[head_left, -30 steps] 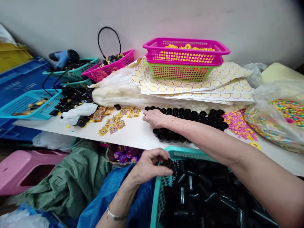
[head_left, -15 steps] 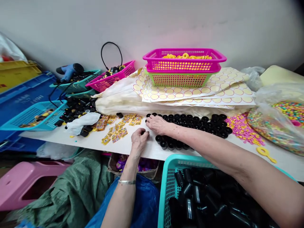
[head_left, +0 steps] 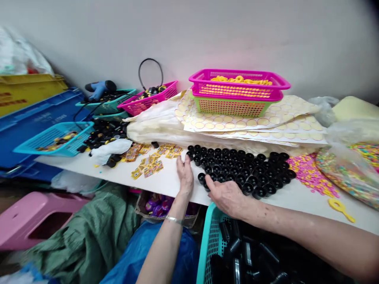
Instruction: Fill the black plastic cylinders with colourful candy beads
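Observation:
Rows of round black plastic cups (head_left: 229, 163) stand packed together on the white tabletop (head_left: 166, 181), their hollow tops facing up. My left hand (head_left: 185, 173) is upright at the left end of the rows, fingers extended, its palm side towards the cups. At the near left corner my right hand (head_left: 226, 195) lies against the front row, fingers stretched and hiding some cups. Neither hand grips anything that I can see. Small yellow printed packets (head_left: 149, 165) lie scattered left of my left hand.
A turquoise basket (head_left: 207, 240) of black cylinders stands below the table's front edge. Pink and yellow small pieces (head_left: 308, 169) and a yellow wand (head_left: 341, 210) lie at right. Behind, a pink basket (head_left: 239, 88) of yellow parts is stacked on a green basket (head_left: 231, 107).
My right hand has moved from the back left of the cups to the front row and opened. My left hand has moved right, up to the cups' left end, and its fingers have straightened.

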`<state>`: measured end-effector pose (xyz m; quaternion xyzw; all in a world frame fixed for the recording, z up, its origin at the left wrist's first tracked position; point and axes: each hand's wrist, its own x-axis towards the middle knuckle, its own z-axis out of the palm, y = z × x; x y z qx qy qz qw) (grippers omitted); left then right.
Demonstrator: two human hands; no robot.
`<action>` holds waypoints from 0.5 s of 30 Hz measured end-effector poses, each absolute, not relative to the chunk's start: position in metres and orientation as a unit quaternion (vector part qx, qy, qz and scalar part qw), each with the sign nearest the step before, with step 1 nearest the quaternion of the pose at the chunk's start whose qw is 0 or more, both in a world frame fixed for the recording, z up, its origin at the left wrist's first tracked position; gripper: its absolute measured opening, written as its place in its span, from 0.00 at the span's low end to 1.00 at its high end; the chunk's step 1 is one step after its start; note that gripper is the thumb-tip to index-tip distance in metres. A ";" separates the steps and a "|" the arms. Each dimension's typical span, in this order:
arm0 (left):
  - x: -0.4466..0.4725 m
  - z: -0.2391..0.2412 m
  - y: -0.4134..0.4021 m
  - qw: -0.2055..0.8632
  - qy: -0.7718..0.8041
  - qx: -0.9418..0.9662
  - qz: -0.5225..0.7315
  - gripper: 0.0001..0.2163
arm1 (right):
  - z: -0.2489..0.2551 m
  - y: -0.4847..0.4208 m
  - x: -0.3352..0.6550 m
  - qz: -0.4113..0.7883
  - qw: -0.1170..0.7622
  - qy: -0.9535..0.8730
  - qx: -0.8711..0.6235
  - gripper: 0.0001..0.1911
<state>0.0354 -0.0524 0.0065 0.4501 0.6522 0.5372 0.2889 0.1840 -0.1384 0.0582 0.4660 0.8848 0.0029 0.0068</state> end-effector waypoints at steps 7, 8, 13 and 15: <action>0.052 -0.001 -0.037 0.265 0.678 0.428 0.536 0.23 | 0.052 -0.123 0.173 0.066 0.030 0.895 0.440 0.18; 0.052 -0.002 -0.035 0.260 0.679 0.430 0.535 0.22 | 0.050 -0.121 0.173 0.072 0.025 0.899 0.431 0.16; 0.053 -0.005 -0.032 0.233 0.679 0.427 0.549 0.20 | 0.040 -0.117 0.175 0.116 0.001 0.903 0.413 0.10; 0.053 -0.005 -0.032 0.230 0.677 0.419 0.560 0.19 | 0.039 -0.115 0.176 0.123 0.001 0.903 0.411 0.10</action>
